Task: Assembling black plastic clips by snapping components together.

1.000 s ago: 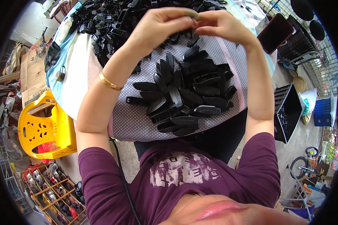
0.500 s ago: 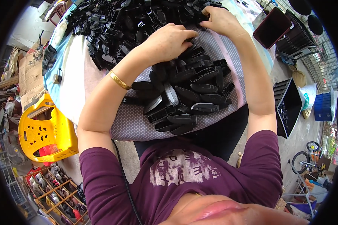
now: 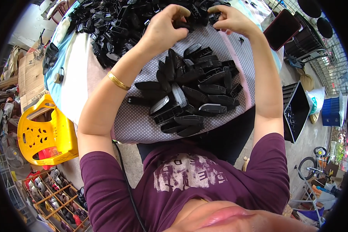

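Note:
My left hand (image 3: 163,29), with a gold bangle at the wrist, is at the near edge of a large heap of black plastic parts (image 3: 120,29). Its fingers curl around a dark plastic piece (image 3: 181,25). To the right, my right hand (image 3: 236,20) pinches another black plastic piece (image 3: 214,17) between thumb and fingers. The exact shape of both pieces is partly hidden. Nearer to me lies a smaller group of long, oval-ended black parts (image 3: 193,89), some with shiny grey faces, on a dotted grey cloth (image 3: 131,125).
A phone (image 3: 282,29) is held up at the right edge of the table. A black crate (image 3: 296,112) with small parts stands on the floor at right. At left are a yellow plastic chair (image 3: 46,133) and a shoe rack (image 3: 58,199). A cable hangs along my left side.
My left hand has moved farther away and left from the smaller group, uncovering its far parts, and has curled around a piece. My right hand has shifted slightly nearer, a piece showing in its fingers.

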A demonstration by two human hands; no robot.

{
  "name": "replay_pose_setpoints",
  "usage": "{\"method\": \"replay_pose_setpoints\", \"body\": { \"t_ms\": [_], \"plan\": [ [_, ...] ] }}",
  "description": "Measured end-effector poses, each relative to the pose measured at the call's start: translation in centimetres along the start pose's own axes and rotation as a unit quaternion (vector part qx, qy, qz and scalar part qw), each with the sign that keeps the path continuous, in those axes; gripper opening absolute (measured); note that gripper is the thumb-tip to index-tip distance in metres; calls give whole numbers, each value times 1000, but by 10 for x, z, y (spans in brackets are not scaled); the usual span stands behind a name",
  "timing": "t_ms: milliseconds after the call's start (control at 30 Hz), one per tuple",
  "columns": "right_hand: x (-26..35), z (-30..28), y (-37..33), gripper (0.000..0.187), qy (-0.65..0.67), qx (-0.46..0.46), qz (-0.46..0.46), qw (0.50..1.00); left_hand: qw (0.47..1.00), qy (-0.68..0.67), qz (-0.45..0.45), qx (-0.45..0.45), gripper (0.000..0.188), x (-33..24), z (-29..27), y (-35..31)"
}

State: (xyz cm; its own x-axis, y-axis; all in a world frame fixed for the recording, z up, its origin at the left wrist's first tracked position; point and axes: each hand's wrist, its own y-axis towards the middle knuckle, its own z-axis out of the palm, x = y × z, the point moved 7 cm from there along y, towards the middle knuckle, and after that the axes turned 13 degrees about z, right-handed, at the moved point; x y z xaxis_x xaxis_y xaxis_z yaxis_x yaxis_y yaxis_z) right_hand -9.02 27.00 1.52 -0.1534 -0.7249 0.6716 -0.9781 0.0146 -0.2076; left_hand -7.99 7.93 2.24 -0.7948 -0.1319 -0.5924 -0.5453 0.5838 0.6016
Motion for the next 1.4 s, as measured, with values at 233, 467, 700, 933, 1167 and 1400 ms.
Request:
{"method": "replay_pose_setpoints", "body": {
  "t_ms": [233, 467, 700, 933, 1167, 1400],
  "plan": [
    [34, 25, -6, 30, 442, 104, -82, 887, 963, -249, -75, -77, 32, 18, -9, 3],
    [35, 37, -12, 18, 541, 75, -21, 837, 924, -328, -107, -165, 36, 16, -12, 3],
    [48, 44, -27, 24, 449, 1, -5, 893, 938, -273, -88, -192, 36, 10, -23, 7],
    [45, 44, -23, 27, 395, -20, -139, 908, 960, -227, -56, -153, 36, 3, -26, 10],
    [65, 47, -37, 30, 301, -88, -166, 935, 902, -370, -53, -215, 34, 9, -30, 7],
    [73, 38, -48, 22, 135, -167, -269, 939, 856, -496, -102, -104, 29, 12, -20, 11]
  ]
}}
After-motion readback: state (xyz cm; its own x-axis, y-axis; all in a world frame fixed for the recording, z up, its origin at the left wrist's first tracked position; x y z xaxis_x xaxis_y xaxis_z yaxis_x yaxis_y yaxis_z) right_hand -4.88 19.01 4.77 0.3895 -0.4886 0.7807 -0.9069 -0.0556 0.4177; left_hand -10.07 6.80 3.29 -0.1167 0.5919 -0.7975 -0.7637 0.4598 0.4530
